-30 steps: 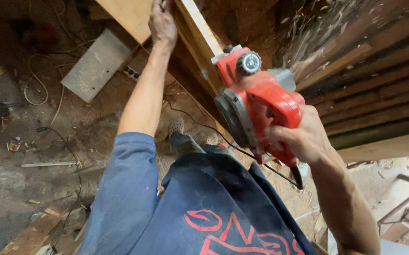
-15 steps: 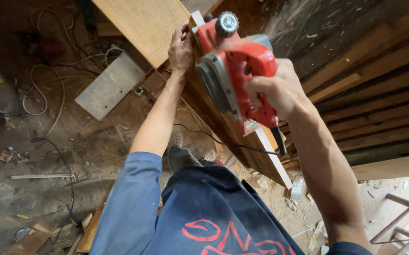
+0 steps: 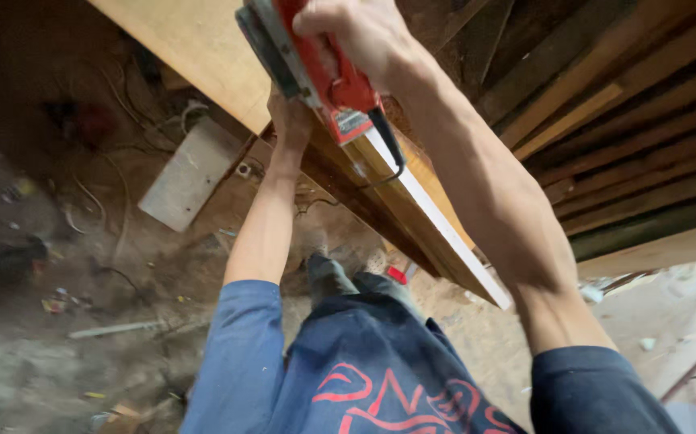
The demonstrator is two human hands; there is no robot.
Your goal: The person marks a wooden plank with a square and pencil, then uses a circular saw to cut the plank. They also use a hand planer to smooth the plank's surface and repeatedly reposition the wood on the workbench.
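Observation:
My right hand (image 3: 360, 32) grips the handle of a red electric planer (image 3: 316, 76) at the top of the view, its grey sole facing left. The tool rests against the edge of a long wooden board (image 3: 436, 221) that runs from the upper left down to the right. My left hand (image 3: 290, 120) holds the same board from beneath, just under the planer. A black power cord (image 3: 388, 145) hangs from the tool's rear. My blue sleeves and dark trousers fill the bottom of the view.
A wide pale plywood sheet (image 3: 195, 48) lies beside the board at the upper left. Stacked timber (image 3: 629, 120) leans at the right. The dirt floor holds a white slab (image 3: 191, 173), loose cables (image 3: 106, 201), scraps and sawdust.
My right hand has pushed the planer up along the board, away from me and toward the top of the view. My left hand has stayed on the board, and the camera has closed in.

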